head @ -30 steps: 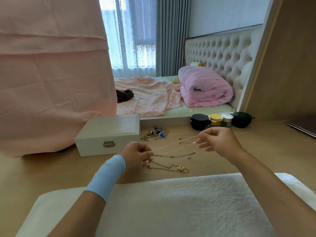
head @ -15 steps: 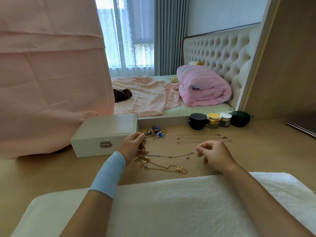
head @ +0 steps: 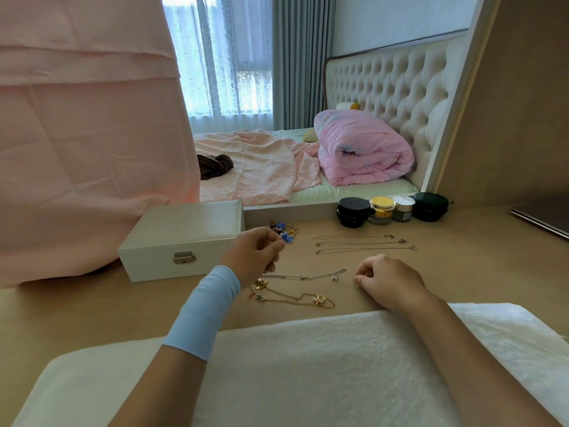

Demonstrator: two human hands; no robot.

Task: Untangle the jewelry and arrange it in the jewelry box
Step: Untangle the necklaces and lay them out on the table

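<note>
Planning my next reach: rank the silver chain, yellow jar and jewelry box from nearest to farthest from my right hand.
1. Silver chain, just left of the right hand.
2. Yellow jar, behind it at the back.
3. Jewelry box, far left.

Two arms enter from the lower edge of the view. The left forearm wears a smooth, pale blue fabric band, a plain straight-edged cuff that runs from just behind the left hand partway towards the elbow. The right forearm and right hand are bare.
</note>
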